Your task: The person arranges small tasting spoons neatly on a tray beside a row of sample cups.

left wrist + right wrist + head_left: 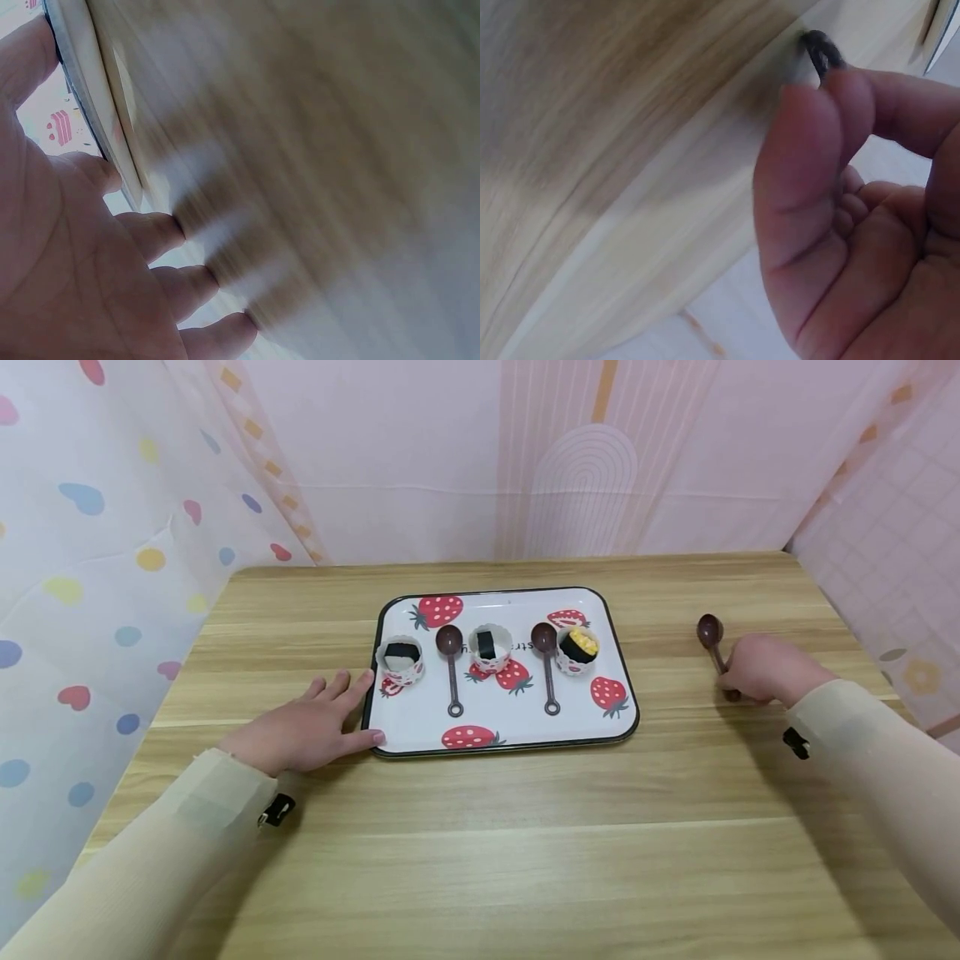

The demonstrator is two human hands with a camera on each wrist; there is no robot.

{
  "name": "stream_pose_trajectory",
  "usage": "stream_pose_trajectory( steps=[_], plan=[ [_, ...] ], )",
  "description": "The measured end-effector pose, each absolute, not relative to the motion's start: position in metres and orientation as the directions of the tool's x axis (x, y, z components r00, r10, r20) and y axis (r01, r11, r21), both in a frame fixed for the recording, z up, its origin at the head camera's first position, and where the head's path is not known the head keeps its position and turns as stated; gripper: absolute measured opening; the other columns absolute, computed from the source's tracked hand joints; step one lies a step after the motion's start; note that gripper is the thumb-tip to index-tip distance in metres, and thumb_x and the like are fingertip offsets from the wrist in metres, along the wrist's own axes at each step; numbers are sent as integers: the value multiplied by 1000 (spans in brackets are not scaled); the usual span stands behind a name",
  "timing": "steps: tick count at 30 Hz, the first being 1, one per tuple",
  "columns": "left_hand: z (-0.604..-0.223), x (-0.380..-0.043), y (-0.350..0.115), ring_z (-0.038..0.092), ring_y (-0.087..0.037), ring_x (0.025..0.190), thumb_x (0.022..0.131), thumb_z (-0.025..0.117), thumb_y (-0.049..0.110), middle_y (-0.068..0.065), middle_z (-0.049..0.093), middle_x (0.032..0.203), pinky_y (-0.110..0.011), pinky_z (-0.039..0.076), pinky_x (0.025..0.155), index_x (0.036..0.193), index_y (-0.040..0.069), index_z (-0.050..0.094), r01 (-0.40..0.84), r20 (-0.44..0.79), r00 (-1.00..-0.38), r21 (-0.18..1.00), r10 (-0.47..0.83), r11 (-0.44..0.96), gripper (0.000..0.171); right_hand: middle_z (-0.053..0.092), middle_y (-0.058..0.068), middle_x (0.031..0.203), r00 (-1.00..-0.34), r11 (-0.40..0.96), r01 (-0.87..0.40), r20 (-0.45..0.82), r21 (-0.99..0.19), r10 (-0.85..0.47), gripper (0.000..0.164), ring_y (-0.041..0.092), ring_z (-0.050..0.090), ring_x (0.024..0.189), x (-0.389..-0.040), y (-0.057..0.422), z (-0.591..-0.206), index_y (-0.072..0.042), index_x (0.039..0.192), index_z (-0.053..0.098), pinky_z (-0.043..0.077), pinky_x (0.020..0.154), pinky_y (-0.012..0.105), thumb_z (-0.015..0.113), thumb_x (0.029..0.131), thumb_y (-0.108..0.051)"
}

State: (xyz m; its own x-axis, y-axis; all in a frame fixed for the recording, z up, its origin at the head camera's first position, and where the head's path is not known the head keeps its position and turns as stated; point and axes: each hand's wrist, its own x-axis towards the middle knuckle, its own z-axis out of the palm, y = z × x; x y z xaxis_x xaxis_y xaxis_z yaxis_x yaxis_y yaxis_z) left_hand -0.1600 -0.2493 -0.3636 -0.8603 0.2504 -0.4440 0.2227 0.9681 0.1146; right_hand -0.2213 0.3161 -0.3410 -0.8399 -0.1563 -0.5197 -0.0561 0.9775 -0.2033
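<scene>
My right hand (pixel 771 668) pinches the handle of a brown spoon (pixel 709 631) to the right of the tray; its round bowl points away from me. In the right wrist view the ringed handle end (pixel 823 52) of that spoon sticks out past the thumb and fingertip. At the left edge of the strawberry-print tray (pixel 405 735), my left hand (pixel 307 727) lies with fingers spread, its thumb over the near-left corner. Two more brown spoons, one left (pixel 453 681) and one right (pixel 549 681), lie on the tray between three paper cups.
The left cup (pixel 405 672) and middle cup (pixel 491 658) hold white pieces with black strips. A black piece with yellow topping (pixel 582 643) sits in the right cup. Patterned curtains (pixel 420 460) hang behind the wooden table (pixel 480 843) and along both sides.
</scene>
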Motion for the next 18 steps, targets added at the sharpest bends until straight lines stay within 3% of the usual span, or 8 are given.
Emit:
stream_pose_trajectory(
  steps=[6, 13, 18],
  plan=[
    [-361, -160, -247, 11, -68, 152, 96, 47, 80, -35, 10, 171, -80, 29, 114, 171, 13, 9, 218, -448, -859, 116, 247, 969, 107, 58, -1, 57, -837, 959, -29, -517, -282, -177, 34, 11, 56, 52, -220, 312, -343, -6, 74, 58, 49, 55, 28, 52, 106, -15],
    [-361, -159, -247, 11, -68, 152, 97, 47, 80, -34, 9, 172, -80, 28, 114, 171, 14, 8, 213, -454, -858, 113, 241, 971, 107, 66, -1, 70, -912, 902, -28, -359, -431, -200, 10, 14, 61, 66, -214, 290, -337, -2, 92, 62, 51, 62, 30, 61, 93, -11],
    [-362, -159, -248, 11, -67, 152, 96, 47, 80, -34, 9, 172, -80, 28, 115, 171, 14, 8, 212, -450, -859, 116, 242, 970, 107, 76, 9, 88, -920, 857, -8, -332, -516, -209, 22, 13, 68, 74, -208, 269, -331, 5, 110, 61, 58, 66, 30, 63, 94, -9]
  ],
)
